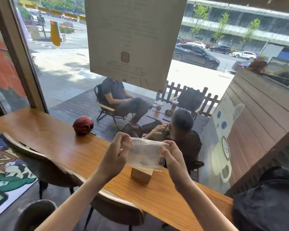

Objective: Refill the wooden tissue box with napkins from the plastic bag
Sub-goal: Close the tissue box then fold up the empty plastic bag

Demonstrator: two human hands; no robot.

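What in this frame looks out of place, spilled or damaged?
Nothing looks spilled or damaged. The left hand and right hand hold the clear plastic bag above the wooden tissue box. The only oddity is a dark red ball lying on the counter.

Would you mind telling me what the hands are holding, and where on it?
Both hands hold the clear plastic bag above the wooden box: left hand at its left edge, right hand at its right edge.

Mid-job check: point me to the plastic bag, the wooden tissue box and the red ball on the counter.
plastic bag (144, 154): head view, middle of the clear film stretched between both hands.
wooden tissue box (141, 176): head view, front face, below the bag.
red ball (83, 125): head view, centre of its rounded side.
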